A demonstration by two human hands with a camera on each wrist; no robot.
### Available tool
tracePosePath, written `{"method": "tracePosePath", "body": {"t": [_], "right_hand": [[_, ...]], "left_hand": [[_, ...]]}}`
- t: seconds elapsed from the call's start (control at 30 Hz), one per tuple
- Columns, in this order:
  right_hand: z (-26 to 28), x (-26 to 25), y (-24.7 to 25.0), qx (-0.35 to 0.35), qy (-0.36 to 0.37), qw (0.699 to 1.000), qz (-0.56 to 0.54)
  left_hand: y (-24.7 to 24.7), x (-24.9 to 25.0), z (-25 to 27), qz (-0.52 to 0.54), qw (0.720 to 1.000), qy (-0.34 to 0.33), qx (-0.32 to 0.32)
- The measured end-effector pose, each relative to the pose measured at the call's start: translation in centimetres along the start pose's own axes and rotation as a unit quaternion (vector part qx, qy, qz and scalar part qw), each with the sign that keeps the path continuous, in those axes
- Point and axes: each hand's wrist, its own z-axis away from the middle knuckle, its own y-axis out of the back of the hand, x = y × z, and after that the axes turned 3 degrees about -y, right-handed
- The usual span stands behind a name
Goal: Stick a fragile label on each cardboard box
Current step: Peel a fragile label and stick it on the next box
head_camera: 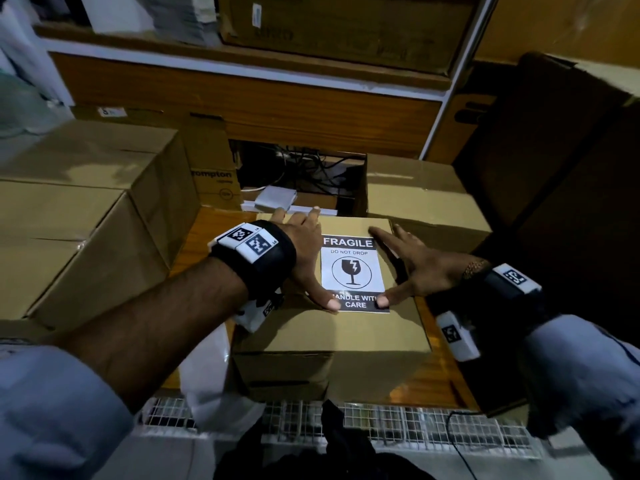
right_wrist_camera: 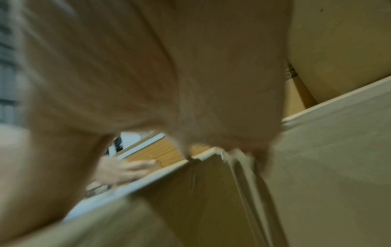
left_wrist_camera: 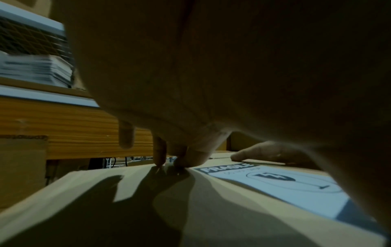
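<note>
Both hands are flat and spread wide, not gripping anything, just pressing down. The left hand (head_camera: 304, 258) lies along the left edge of the fragile label (head_camera: 352, 271), thumb tip on the label's bottom-left corner, fingers reaching toward the far edge of the cardboard box (head_camera: 332, 327). The right hand (head_camera: 420, 268) mirrors it on the right side, thumb on the bottom-right corner, index finger up by the top-right corner. The label lies flat on top of the box, toward the far half, reading FRAGILE / DO NOT DROP / HANDLE WITH CARE.

The left wrist view gets something the head cam doesn't: fingertips (left_wrist_camera: 159, 160) actually touching the cardboard just off the label's (left_wrist_camera: 275, 185) top corner, with the other hand's finger resting beyond it. The right wrist view is mostly blurry palm, but it does show the box's right side wall dropping away, which the head view hides.

Around it: the box stands on a wooden table (head_camera: 440, 379), with a stack of plain boxes (head_camera: 86, 216) to the left, another carton (head_camera: 422, 199) behind right, and a tangle of cables (head_camera: 304, 168) in a dark gap at the back. A wire mesh rack (head_camera: 381, 424) runs along the near edge.
</note>
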Motion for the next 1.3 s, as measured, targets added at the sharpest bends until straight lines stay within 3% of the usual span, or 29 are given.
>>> {"method": "tracePosePath", "body": {"t": [0.07, 0.2, 0.27, 0.4, 0.63, 0.7, 0.83, 0.9, 1.07, 1.3], "right_hand": [[0.1, -0.4, 0.3, 0.006, 0.002, 1.000, -0.001], [0.8, -0.7, -1.3, 0.177, 0.090, 0.978, -0.059], [0.8, -0.1, -2.3, 0.220, 0.120, 0.968, -0.027], [0.6, 0.6, -2.1, 0.169, 0.084, 0.982, -0.012], [0.4, 0.8, -0.8, 0.061, 0.060, 0.996, 0.010], [0.3, 0.9, -0.8, 0.078, 0.058, 0.995, 0.005], [0.5, -0.1, -2.0, 0.257, 0.160, 0.953, -0.029], [0.4, -0.4, -2.9, 0.286, 0.184, 0.940, -0.016], [-0.2, 0.3, -3.6, 0.232, 0.135, 0.963, 0.007], [-0.5, 0.2, -4.0, 0.177, 0.134, 0.974, 0.042]], "left_hand": [[0.2, 0.0, 0.3, 0.004, 1.000, -0.015, 0.017], [0.5, 0.0, 0.9, 0.016, 0.991, -0.079, 0.108], [0.3, 0.0, 0.9, -0.014, 0.992, -0.076, 0.101], [0.7, 0.9, 0.7, -0.041, 0.997, -0.055, 0.041], [0.5, 0.1, 0.1, 0.023, 0.999, 0.014, -0.034], [0.6, -0.1, 0.5, 0.033, 0.999, 0.009, -0.027], [0.7, 0.2, 0.5, 0.043, 0.998, -0.049, 0.017], [0.6, 0.6, 0.4, 0.036, 0.996, -0.071, 0.034], [0.5, 1.8, 0.2, -0.017, 0.997, -0.063, 0.047], [1.1, 2.8, 0.7, -0.037, 0.995, -0.084, 0.045]]}}
